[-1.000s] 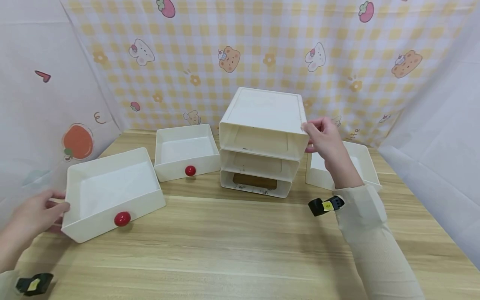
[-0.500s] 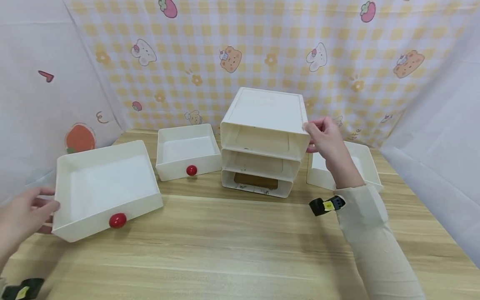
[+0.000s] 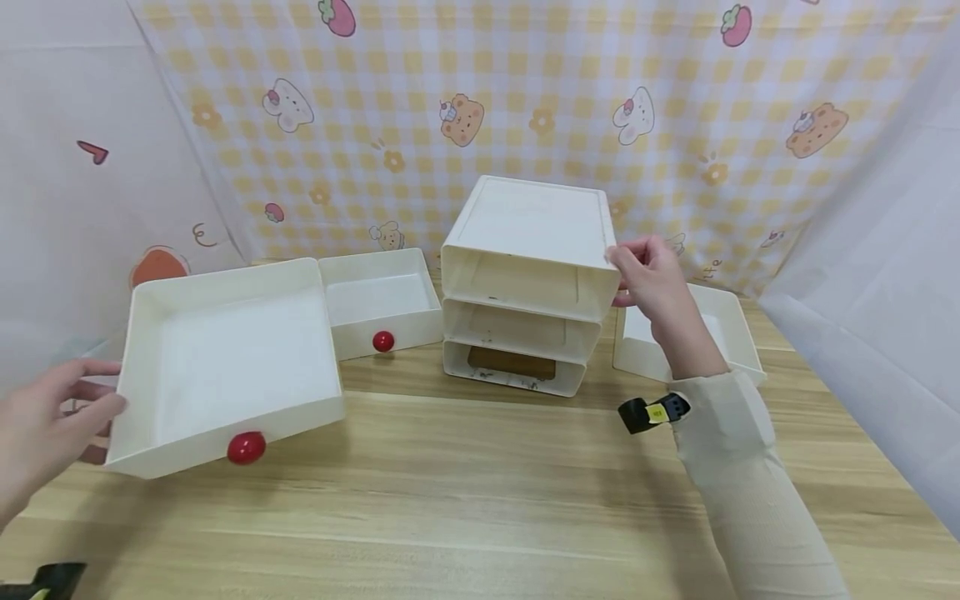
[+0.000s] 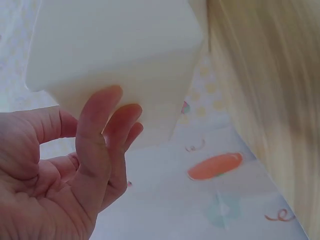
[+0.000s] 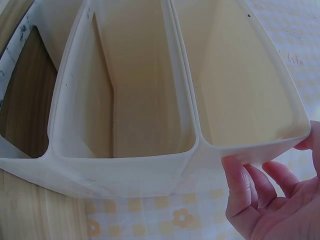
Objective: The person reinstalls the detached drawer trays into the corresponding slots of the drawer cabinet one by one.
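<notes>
My left hand [image 3: 56, 421] grips the left side wall of a white drawer [image 3: 240, 367] with a round red knob [image 3: 246, 448]. That drawer is lifted off the table and tilted. In the left wrist view, the fingers [image 4: 100, 115] press on the outside of the drawer wall [image 4: 120, 45]. My right hand [image 3: 648, 275] holds the upper front right corner of a white three-tier drawer cabinet [image 3: 540, 218]. Its slots stand without drawers, as the right wrist view shows, where the right hand [image 5: 270, 185] pinches the edge of the top tier [image 5: 250, 75].
A smaller white drawer [image 3: 382, 292] with a red knob [image 3: 383, 341] lies behind the held drawer, left of the cabinet. Another white drawer [image 3: 727, 325] sits to the right, partly behind my right forearm. The wooden table [image 3: 465, 492] meets a checked curtain [image 3: 540, 158] at the back.
My left hand first shifted left with the large drawer, then raised it, tilting it and bringing it in front of the smaller drawer's left side. The right hand and the cabinet stay put.
</notes>
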Demonstrator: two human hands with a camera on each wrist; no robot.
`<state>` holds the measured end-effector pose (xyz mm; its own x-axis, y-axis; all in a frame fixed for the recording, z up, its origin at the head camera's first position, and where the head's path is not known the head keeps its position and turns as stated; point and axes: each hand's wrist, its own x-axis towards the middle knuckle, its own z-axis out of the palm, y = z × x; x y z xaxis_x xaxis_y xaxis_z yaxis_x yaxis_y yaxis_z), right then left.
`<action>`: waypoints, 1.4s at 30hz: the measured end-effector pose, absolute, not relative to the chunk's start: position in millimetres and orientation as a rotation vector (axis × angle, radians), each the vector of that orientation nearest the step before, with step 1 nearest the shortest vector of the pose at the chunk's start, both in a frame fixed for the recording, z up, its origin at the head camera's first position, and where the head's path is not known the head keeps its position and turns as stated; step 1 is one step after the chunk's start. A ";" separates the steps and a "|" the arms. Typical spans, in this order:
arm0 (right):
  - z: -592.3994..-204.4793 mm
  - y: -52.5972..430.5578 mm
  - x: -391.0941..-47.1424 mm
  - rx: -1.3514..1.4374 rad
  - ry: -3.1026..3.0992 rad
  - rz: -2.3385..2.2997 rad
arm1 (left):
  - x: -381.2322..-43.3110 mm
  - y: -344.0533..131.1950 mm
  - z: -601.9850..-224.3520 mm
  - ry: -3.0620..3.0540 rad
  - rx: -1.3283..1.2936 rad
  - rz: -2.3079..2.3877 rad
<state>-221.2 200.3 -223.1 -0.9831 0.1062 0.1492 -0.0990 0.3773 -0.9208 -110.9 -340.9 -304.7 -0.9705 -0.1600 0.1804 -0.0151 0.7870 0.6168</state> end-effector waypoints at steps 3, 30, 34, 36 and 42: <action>-223.5 200.7 -221.9 -0.009 -2.449 1.657 | -106.0 -326.6 -297.2 -2.762 0.078 -0.927; -225.8 200.5 -223.2 -0.016 -2.444 1.637 | -107.6 -263.8 -305.5 -2.849 -0.321 -1.192; -225.1 200.2 -222.8 -0.020 -2.445 1.633 | -107.5 -253.7 -305.3 -2.879 -0.331 -1.248; -225.0 200.3 -222.9 -0.021 -2.448 1.633 | -107.5 -248.3 -304.5 -2.891 -0.330 -1.278; -225.0 201.0 -223.1 -0.016 -2.448 1.642 | -106.5 -233.1 -304.8 -2.910 -0.356 -1.354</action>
